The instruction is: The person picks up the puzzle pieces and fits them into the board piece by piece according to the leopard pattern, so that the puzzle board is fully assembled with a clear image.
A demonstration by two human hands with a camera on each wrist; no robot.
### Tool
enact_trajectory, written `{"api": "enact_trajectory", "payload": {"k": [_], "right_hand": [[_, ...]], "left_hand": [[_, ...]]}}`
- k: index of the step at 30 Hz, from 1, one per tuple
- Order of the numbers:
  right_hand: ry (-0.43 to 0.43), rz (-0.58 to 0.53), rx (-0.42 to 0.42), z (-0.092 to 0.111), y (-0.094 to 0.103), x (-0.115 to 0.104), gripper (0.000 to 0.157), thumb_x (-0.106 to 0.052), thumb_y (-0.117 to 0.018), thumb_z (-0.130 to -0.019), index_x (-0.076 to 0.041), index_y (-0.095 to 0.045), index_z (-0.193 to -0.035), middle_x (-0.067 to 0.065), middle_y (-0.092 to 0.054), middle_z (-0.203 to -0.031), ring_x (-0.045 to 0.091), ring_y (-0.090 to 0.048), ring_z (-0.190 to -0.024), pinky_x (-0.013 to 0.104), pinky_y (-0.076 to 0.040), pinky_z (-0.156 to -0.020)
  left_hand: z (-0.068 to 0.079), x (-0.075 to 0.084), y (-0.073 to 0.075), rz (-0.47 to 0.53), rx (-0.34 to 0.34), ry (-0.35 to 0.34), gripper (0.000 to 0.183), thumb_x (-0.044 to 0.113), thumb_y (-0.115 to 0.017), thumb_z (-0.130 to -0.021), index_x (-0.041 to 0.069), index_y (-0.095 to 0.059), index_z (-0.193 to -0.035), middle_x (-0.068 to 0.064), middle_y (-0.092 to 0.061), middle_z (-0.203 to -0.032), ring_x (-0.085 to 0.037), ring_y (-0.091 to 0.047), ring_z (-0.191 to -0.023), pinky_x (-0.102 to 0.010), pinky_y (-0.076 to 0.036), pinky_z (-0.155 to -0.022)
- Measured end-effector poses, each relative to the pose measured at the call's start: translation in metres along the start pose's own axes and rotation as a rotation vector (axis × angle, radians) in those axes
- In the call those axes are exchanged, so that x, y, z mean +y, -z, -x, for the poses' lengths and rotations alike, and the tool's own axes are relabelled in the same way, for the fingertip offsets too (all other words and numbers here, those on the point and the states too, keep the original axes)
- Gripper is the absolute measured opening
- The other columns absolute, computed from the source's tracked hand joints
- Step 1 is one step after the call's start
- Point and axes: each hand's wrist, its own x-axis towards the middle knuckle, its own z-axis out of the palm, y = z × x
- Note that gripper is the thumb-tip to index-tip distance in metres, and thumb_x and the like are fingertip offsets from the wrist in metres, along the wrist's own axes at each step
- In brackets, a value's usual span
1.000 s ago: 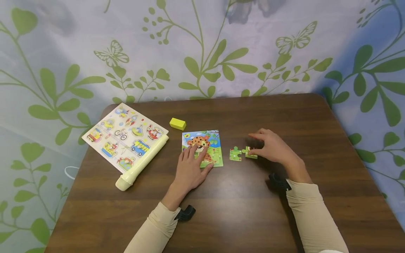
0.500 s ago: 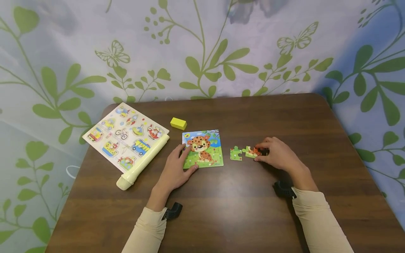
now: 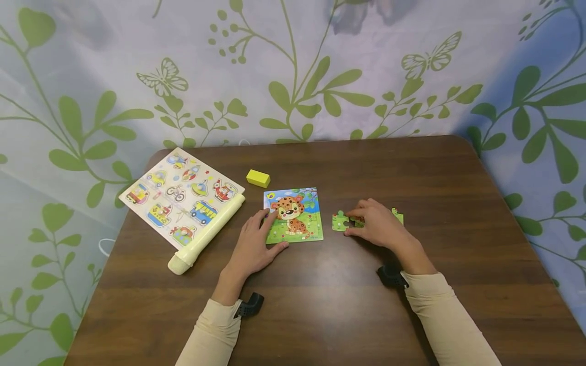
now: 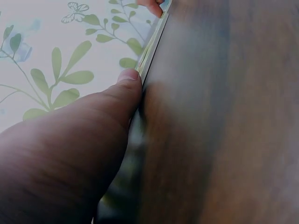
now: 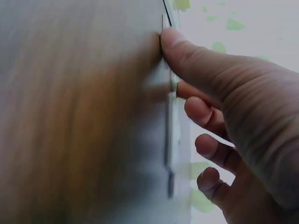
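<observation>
A small leopard jigsaw puzzle (image 3: 302, 216) lies in its square board on the table. My left hand (image 3: 252, 246) rests at its lower left corner, fingers along the left edge and thumb at the near edge; the left wrist view shows the thumb (image 4: 128, 77) touching the board's side. To the right lies a green puzzle piece (image 3: 338, 223). My right hand (image 3: 377, 226) pinches this piece by its right part between thumb and index finger. Beneath the right hand another piece is mostly hidden, and a green piece end (image 3: 400, 216) shows beyond the knuckles.
A cream microphone-shaped pen (image 3: 208, 231) lies along the edge of a picture board of vehicles (image 3: 178, 195) at the left. Behind the leopard puzzle sits a yellow block (image 3: 258, 178). A patterned cloth (image 3: 293, 66) hangs behind the table (image 3: 339, 305).
My left hand has slid off the leopard picture to the board's left edge. My right hand went from the leopard-patterned piece leftward to the green piece.
</observation>
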Motion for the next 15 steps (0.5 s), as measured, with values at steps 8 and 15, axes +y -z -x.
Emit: {"api": "enact_trajectory", "payload": {"k": [8, 15], "right_hand": [[-0.011, 0.059, -0.028, -0.008, -0.001, -0.016, 0.042, -0.043, -0.080, -0.084, -0.009, -0.075, -0.108, 0.005, -0.062, -0.097, 0.023, -0.053, -0.090, 0.041, -0.049, -0.081], [0.028, -0.019, 0.000, -0.015, -0.003, -0.024, 0.042, -0.042, -0.081, -0.081, -0.010, -0.075, -0.107, 0.002, -0.059, -0.095, 0.019, -0.051, -0.086, 0.037, -0.048, -0.077]], "left_hand": [[-0.002, -0.005, 0.004, 0.037, -0.004, 0.004, 0.088, 0.054, -0.072, -0.090, 0.016, -0.035, -0.160, -0.011, -0.038, -0.161, -0.033, -0.036, -0.150, -0.056, -0.028, -0.123], [-0.003, -0.009, 0.005, 0.070, -0.029, -0.009, 0.090, 0.053, -0.073, -0.090, 0.014, -0.032, -0.161, -0.015, -0.039, -0.161, -0.034, -0.036, -0.150, -0.056, -0.030, -0.122]]}}
